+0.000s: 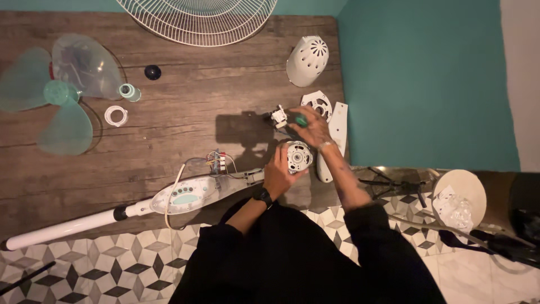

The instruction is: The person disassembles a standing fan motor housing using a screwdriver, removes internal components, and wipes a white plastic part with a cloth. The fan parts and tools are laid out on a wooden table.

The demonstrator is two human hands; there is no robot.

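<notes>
holding the fan motor (297, 156) at frame centre, our left hand (277, 171) wraps its side. just above it, our right hand (311, 128) pinches a green-handled screwdriver (300, 120), nearer the motor's top.

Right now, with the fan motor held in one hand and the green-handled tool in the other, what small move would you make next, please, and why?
Probably bring the tool's tip down onto the motor. The left hand grips the motor against the wooden table, its round face upward, while the right hand holds the green-handled tool just above it. The tip itself is hidden.
</notes>
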